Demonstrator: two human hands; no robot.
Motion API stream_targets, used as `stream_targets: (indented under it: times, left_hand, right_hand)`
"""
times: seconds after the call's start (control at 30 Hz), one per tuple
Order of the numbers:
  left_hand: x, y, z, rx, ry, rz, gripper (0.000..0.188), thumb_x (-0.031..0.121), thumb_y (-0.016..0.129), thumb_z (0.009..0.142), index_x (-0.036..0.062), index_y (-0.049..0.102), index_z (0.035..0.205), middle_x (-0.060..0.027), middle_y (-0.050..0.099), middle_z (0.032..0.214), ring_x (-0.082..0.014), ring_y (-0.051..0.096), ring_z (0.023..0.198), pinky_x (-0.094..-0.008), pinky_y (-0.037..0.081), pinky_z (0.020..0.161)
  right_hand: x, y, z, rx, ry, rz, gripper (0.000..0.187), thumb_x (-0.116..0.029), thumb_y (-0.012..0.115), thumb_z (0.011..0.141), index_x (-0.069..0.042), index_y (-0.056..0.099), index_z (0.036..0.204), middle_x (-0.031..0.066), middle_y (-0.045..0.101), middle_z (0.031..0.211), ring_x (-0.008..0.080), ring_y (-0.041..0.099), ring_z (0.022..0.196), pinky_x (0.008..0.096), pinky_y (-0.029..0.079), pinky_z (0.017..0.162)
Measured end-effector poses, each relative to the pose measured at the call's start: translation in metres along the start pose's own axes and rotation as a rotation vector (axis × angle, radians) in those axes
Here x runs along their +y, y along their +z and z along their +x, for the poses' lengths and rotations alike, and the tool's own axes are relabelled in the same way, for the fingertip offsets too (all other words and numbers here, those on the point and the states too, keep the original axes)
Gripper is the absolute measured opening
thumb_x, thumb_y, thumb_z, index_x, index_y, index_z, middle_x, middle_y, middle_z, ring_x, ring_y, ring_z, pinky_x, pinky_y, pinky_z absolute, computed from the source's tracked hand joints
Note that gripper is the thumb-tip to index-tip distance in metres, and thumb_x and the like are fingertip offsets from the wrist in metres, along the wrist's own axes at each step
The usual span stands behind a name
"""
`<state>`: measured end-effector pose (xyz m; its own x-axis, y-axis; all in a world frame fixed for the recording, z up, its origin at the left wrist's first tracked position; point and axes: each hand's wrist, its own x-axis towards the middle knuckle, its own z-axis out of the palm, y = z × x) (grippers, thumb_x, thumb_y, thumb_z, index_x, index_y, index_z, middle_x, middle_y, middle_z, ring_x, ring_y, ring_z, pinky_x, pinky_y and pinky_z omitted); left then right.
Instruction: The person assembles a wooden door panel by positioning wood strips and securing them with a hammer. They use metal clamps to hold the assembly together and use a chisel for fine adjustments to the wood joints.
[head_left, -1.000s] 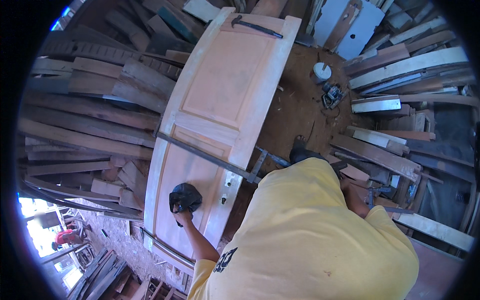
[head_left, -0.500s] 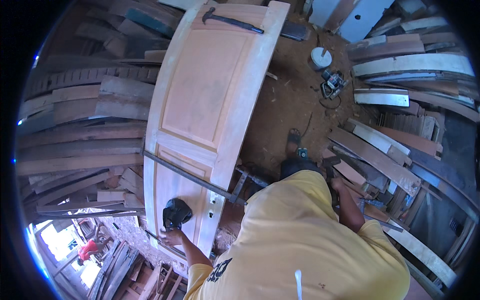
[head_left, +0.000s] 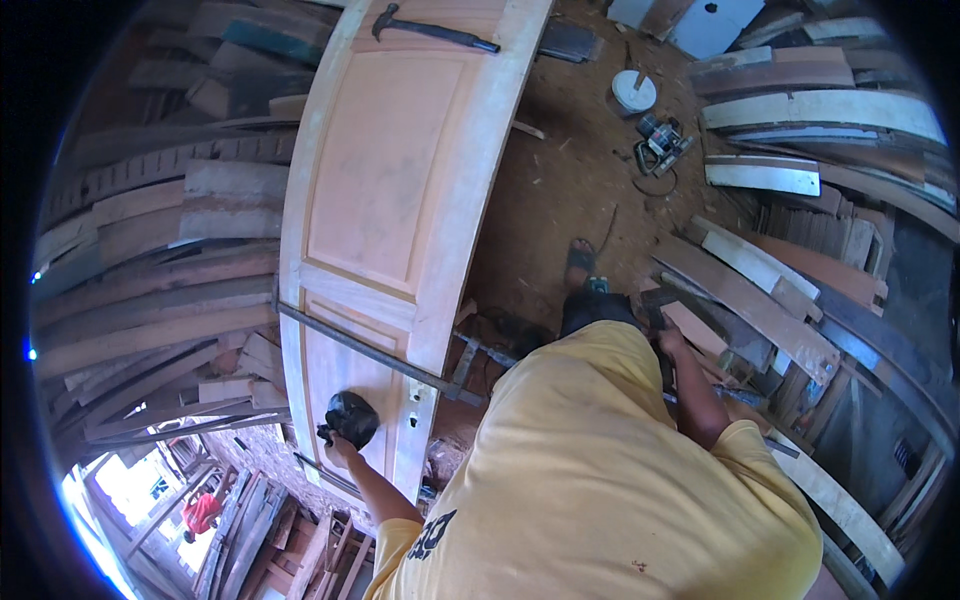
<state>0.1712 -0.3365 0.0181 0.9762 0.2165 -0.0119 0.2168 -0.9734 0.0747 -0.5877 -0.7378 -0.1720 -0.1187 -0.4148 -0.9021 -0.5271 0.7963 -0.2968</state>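
A pale wooden panel door (head_left: 385,170) lies lengthwise across the left of the view. On its near part sits a black plastic bag (head_left: 352,420), bulging and closed up. My left hand (head_left: 340,449) grips the bag's gathered end at its left side. A long metal bar clamp (head_left: 370,350) spans the door just beyond the bag, its jaw at the door's right edge. My right hand (head_left: 669,335) is by my right side, fingers curled against a dark object too obscured to name. A claw hammer (head_left: 435,29) rests on the door's far end.
Stacked planks line the left side (head_left: 180,290) and the right side (head_left: 750,300). A power tool with a cord (head_left: 661,145) and a white bucket (head_left: 634,92) stand on the dirt floor. Another person in red (head_left: 201,513) is at the lower left.
The whole view has shifted, so the door and hammer appear farther left and higher. My left hand has turned the bag's gathered end, which now points out leftward. My right hand stays at my side.
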Motion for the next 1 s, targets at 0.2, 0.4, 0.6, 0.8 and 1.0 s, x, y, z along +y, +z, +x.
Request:
stream_targets:
  times: [0.2, 0.4, 0.6, 0.8, 1.0]
  left_hand:
    - [-0.009, -0.002, 0.026, 0.105, -0.070, -0.020, 0.078, 0.067, 0.047, 0.105, -0.0045, 0.078, 0.111, -0.0294, 0.076, 0.107, -0.0487, 0.071, 0.096, -0.0574, 0.055, 0.087]
    - [-0.012, -0.021, 0.044, 0.134, -0.208, -0.285, 0.078, 0.064, 0.058, 0.101, -0.0108, 0.072, 0.117, -0.0252, 0.076, 0.106, -0.0401, 0.072, 0.093, -0.0540, 0.057, 0.085]
    - [0.049, -0.045, 0.046, -0.054, -0.338, -1.197, 0.043, 0.034, 0.078, 0.096, -0.0076, 0.071, 0.104, -0.0038, 0.052, 0.077, -0.0186, 0.050, 0.068, -0.0379, 0.048, 0.061]
    - [0.075, -0.116, -0.039, 0.114, -0.110, -1.284, 0.046, 0.033, 0.072, 0.100, -0.0100, 0.068, 0.117, -0.0059, 0.055, 0.086, -0.0194, 0.052, 0.073, -0.0360, 0.046, 0.063]
    - [0.097, -0.160, -0.082, -0.037, 0.221, -1.481, 0.029, 0.025, 0.068, 0.104, -0.0017, 0.069, 0.115, -0.0003, 0.056, 0.085, -0.0075, 0.046, 0.069, -0.0241, 0.037, 0.060]
  right_hand:
    - [0.029, 0.004, -0.003, -0.020, -0.058, 0.103, 0.086, -0.005, 0.074, 0.083, -0.002, 0.039, 0.161, 0.0190, 0.070, 0.126, 0.0285, 0.070, 0.095, 0.0381, 0.059, 0.083]
    - [0.039, 0.049, -0.023, 0.033, 0.008, 0.551, 0.032, -0.006, 0.071, 0.088, 0.003, 0.070, 0.118, 0.0121, 0.069, 0.078, 0.0242, 0.065, 0.060, 0.0401, 0.057, 0.058]
    - [0.023, 0.032, -0.035, -0.023, -0.132, 0.398, 0.014, -0.010, 0.072, 0.090, 0.002, 0.076, 0.097, 0.0111, 0.069, 0.072, 0.0233, 0.068, 0.061, 0.0398, 0.057, 0.057]
    - [-0.150, 0.055, -0.156, -0.072, -0.519, 0.276, 0.083, 0.001, 0.075, 0.081, 0.005, 0.036, 0.154, 0.0106, 0.068, 0.073, 0.0211, 0.066, 0.058, 0.0353, 0.055, 0.054]
    - [-0.291, 0.117, -0.216, -0.212, -0.799, 0.036, 0.080, -0.008, 0.082, 0.083, -0.004, 0.046, 0.154, 0.0098, 0.070, 0.093, 0.0177, 0.068, 0.064, 0.0337, 0.056, 0.057]
